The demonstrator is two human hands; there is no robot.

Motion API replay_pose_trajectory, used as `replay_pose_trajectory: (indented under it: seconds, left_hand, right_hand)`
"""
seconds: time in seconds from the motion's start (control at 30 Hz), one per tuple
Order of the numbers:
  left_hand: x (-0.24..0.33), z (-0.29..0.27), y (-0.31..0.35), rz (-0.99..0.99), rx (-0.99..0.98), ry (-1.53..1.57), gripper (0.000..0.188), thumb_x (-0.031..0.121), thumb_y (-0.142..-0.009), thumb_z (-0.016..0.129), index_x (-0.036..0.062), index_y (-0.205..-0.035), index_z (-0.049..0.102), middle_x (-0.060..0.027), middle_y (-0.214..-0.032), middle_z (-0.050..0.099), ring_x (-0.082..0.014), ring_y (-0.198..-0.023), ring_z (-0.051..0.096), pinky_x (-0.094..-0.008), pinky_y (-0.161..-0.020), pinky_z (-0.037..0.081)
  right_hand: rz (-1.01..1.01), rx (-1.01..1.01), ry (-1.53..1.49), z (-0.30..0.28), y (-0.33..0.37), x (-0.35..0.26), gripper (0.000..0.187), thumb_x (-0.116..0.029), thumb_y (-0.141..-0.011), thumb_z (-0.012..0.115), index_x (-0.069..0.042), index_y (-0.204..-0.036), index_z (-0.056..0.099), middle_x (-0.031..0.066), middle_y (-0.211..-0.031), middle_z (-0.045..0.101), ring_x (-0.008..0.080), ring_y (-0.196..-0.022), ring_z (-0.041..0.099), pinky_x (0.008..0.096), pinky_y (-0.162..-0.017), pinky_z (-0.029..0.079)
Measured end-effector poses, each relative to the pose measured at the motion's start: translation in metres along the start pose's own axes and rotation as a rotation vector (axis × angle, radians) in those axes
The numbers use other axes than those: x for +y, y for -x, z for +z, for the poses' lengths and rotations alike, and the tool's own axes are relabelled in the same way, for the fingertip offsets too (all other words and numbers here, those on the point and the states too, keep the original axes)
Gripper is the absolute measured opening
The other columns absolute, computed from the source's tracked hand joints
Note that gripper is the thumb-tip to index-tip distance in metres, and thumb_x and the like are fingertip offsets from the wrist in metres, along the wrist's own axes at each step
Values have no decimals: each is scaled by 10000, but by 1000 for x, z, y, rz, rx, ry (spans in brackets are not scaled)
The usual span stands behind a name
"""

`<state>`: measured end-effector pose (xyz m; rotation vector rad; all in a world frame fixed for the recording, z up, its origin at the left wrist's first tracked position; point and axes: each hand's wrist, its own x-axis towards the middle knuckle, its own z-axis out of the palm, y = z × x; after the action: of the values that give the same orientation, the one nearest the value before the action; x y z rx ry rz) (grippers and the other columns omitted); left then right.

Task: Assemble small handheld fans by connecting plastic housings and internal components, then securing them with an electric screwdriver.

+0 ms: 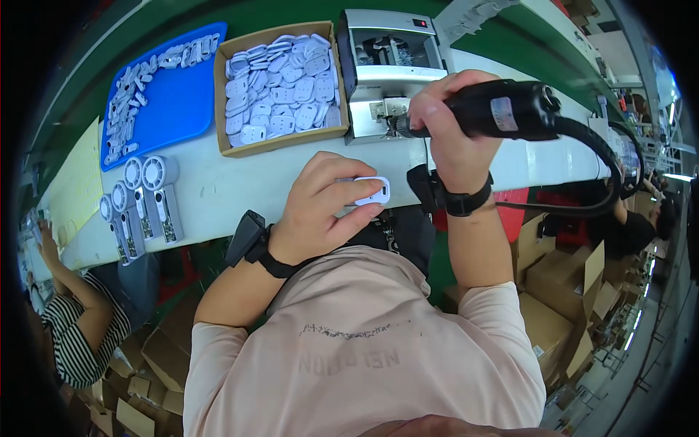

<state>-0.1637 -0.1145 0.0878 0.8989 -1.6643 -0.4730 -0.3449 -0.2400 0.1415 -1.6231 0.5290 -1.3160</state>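
Observation:
My left hand (324, 204) is closed on a small white plastic piece (376, 191) with a dark slot in its face, held just above the near edge of the table. Thumb and fingers grip its sides and top; its underside is hidden. A black electric screwdriver (502, 109) with a thick cable lies in my raised right hand (459, 131), fingers wrapped round its body. Its tip points left, at the front of a silver and black screw feeder (397, 80). Whether the tip touches the feeder, I cannot tell.
A cardboard box (280, 143) full of white plastic covers stands left of the feeder. Beyond it a blue tray (171, 102) carries small white parts. Several handheld fans (156, 191) with exposed circuit boards lie at the left. A person in stripes (87, 328) works there; cartons (557, 291) stand behind me.

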Motion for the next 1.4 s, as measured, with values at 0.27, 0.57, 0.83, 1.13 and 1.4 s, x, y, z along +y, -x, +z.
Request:
replay_pose_trajectory:
  seconds: [0.27,0.57,0.83,1.13,1.4]
  left_hand:
    - [-5,6,-1,-29,46,35,343,98,-783,849,87,-1102,724,-89,-1105,695,-302,-936,640,-396,-813,511]
    - [1,8,-6,-146,34,62,400,112,-776,857,75,-1147,713,-104,-1055,701,-305,-934,641,-391,-823,514]
    - [3,11,-6,-147,32,57,395,116,-780,858,62,-1144,714,-107,-1034,700,-308,-932,644,-386,-807,518]
    - [5,5,-9,-180,10,-11,331,73,-806,824,20,-1114,716,-147,-1045,695,-341,-951,646,-400,-847,514]
    - [-11,14,10,-386,46,78,336,27,-844,792,-35,-1155,681,-117,-1120,686,-241,-1011,638,-325,-846,476]
  right_hand:
    - [283,-1,-41,1,1,-14,395,100,-854,651,-30,-1193,498,96,-796,606,214,-651,612,372,-627,527]
    - [33,66,-195,-1,19,-78,400,-81,-933,620,-95,-1320,520,27,-761,512,169,-595,512,352,-610,430]
    - [-79,-313,-357,13,-8,-96,391,-183,-971,610,-139,-1347,511,23,-806,522,168,-625,523,352,-646,438]
    - [200,13,-187,41,-8,-95,459,-27,-806,784,-45,-1194,538,16,-787,604,103,-655,585,279,-637,520]
    - [206,-2,-144,39,-29,-91,367,-60,-731,724,-26,-1061,568,-38,-813,535,64,-767,497,261,-691,458]
